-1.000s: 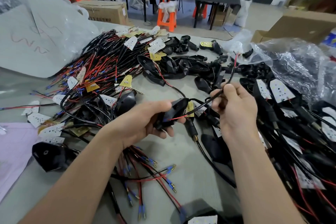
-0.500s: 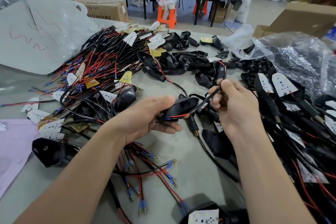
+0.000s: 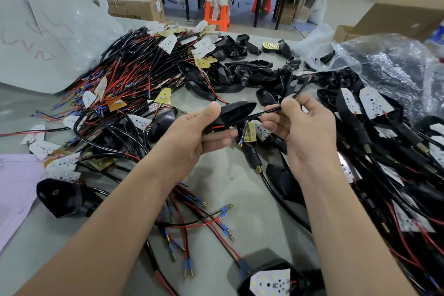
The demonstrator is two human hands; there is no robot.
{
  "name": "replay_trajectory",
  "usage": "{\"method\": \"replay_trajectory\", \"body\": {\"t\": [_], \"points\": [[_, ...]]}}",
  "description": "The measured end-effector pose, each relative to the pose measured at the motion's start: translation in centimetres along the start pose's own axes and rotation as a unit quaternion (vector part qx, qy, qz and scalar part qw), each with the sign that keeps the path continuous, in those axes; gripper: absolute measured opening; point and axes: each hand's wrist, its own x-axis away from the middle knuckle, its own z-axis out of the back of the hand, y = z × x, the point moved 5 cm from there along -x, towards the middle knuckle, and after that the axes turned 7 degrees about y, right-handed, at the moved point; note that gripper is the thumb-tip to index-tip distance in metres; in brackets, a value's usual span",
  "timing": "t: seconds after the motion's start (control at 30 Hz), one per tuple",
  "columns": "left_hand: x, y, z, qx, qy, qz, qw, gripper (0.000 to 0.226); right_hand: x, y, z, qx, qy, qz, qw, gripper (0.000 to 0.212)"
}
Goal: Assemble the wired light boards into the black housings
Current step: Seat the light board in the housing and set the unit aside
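Observation:
My left hand (image 3: pixel 197 132) grips a black pointed housing (image 3: pixel 236 112) at mid-table, thumb on top and fingers underneath. A black sleeved cable (image 3: pixel 271 111) with a red wire runs out of the housing to the right. My right hand (image 3: pixel 305 127) pinches that cable between thumb and forefinger close to the housing tip. A small yellow light board (image 3: pixel 249 131) hangs just below, between the two hands. Whether a board sits inside the held housing is hidden.
A big heap of wired boards (image 3: pixel 125 84) covers the left. Empty black housings (image 3: pixel 242 74) lie behind the hands. Assembled units (image 3: pixel 374 108) pile up on the right beside a plastic bag (image 3: pixel 396 60). One finished unit (image 3: pixel 271 279) sits near the front edge.
My right hand has slid down the cable toward the housing and turned palm-up. The housing in my left hand has tilted flatter, its tip pointing right.

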Motion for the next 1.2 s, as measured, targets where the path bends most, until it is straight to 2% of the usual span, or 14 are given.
{"method": "replay_trajectory", "body": {"t": [0.1,0.27,0.4,0.53,0.6,0.7,0.8,0.9,1.0,1.1,1.2], "points": [[-0.1,0.1,0.4,0.026,-0.024,0.016,0.999,0.036,0.1,0.3,0.1,0.009,0.011,0.004,1.0,0.017],[0.0,0.6,0.5,0.068,-0.054,0.011,0.996,0.029,0.5,1.0,-0.8,0.003,-0.056,-0.048,0.997,0.022],[-0.5,0.3,0.6,0.111,0.04,-0.024,0.993,0.031,1.0,1.7,-1.4,-0.017,-0.136,-0.12,0.983,0.025],[-0.5,0.3,1.6,0.04,0.136,-0.106,0.984,0.017,1.5,2.5,-1.7,-0.01,-0.154,-0.157,0.975,0.015],[-0.5,0.4,1.9,0.006,0.143,-0.115,0.983,0.014,1.5,2.6,-1.8,-0.003,-0.148,-0.148,0.978,0.02],[-0.7,0.1,2.0,-0.038,0.129,-0.065,0.989,0.006,1.0,2.1,-1.2,-0.013,-0.11,-0.106,0.988,0.028],[-0.7,-0.1,1.8,-0.057,0.069,-0.009,0.996,0.009,0.5,1.6,-0.5,-0.031,-0.083,-0.079,0.993,0.028],[-0.5,0.2,2.0,-0.026,0.041,-0.007,0.999,0.017,0.5,1.5,-0.3,-0.041,-0.055,-0.072,0.995,0.025],[-0.3,0.5,1.8,-0.005,0.05,-0.059,0.997,0.018,0.6,2.1,-0.5,0.017,-0.032,-0.092,0.995,0.027],[0.1,1.0,1.4,-0.079,0.084,-0.157,0.981,0.035,1.1,2.9,-1.2,0.083,-0.058,-0.114,0.988,0.016],[0.9,1.9,1.1,-0.2,0.113,-0.246,0.942,0.045,1.8,3.4,-2.1,0.064,-0.097,-0.116,0.986,0.013]]}}
